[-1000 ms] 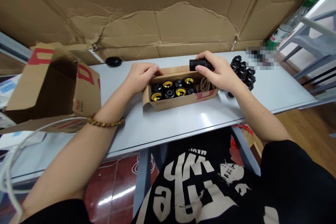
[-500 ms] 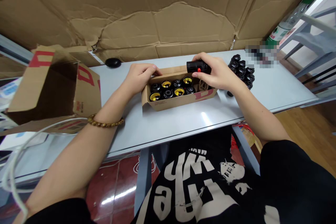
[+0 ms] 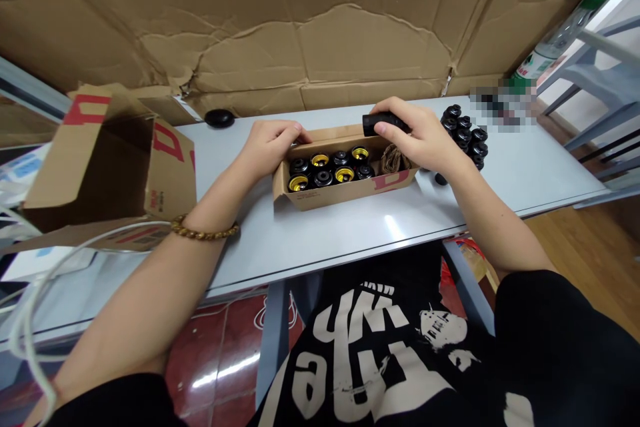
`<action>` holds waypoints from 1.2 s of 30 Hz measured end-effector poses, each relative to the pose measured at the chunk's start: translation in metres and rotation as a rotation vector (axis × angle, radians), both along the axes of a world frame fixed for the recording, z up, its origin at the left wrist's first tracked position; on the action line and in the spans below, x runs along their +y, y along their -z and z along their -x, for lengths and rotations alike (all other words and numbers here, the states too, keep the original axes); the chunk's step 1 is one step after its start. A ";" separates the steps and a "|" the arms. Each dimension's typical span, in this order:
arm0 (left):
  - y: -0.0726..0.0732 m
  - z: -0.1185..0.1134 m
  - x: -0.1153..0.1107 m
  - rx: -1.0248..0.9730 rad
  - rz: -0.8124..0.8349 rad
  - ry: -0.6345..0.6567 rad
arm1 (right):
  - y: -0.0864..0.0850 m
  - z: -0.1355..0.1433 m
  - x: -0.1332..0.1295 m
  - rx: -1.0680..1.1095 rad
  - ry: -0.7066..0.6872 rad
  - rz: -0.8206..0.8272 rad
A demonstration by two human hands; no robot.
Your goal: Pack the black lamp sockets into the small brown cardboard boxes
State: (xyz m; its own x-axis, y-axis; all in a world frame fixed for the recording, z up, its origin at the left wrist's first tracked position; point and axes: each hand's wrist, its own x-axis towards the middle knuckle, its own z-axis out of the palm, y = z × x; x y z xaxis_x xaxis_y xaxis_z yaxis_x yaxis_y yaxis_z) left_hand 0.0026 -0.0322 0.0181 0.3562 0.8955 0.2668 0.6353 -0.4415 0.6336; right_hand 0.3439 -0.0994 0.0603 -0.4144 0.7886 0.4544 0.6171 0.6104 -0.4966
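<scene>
The right hand has its grip around a smooth black tube, held sideways over the long brown cardboard box. If it slips, I think it could bump the round black and yellow pieces inside. The left hand touches the box's back edge, how tightly I can't tell; pressing hard might bend it.

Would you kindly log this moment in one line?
left hand: on open box; right hand: holding black cylinder; box: black parts inside, some yellow-rimmed
</scene>
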 end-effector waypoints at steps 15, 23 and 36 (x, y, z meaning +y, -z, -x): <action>0.003 0.000 0.001 -0.027 -0.006 -0.002 | 0.009 -0.008 0.011 -0.026 -0.073 -0.050; 0.002 0.000 0.002 -0.024 -0.009 -0.001 | 0.005 -0.009 0.008 -0.058 -0.037 -0.011; 0.001 0.001 0.000 0.002 -0.026 0.000 | 0.002 -0.011 0.007 -0.033 -0.020 0.048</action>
State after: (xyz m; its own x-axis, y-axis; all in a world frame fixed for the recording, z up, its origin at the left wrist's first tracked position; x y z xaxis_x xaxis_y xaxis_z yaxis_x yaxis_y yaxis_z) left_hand 0.0021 -0.0319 0.0172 0.3571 0.8883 0.2889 0.6365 -0.4577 0.6208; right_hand 0.3546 -0.0929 0.0586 -0.4441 0.8008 0.4019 0.6219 0.5984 -0.5051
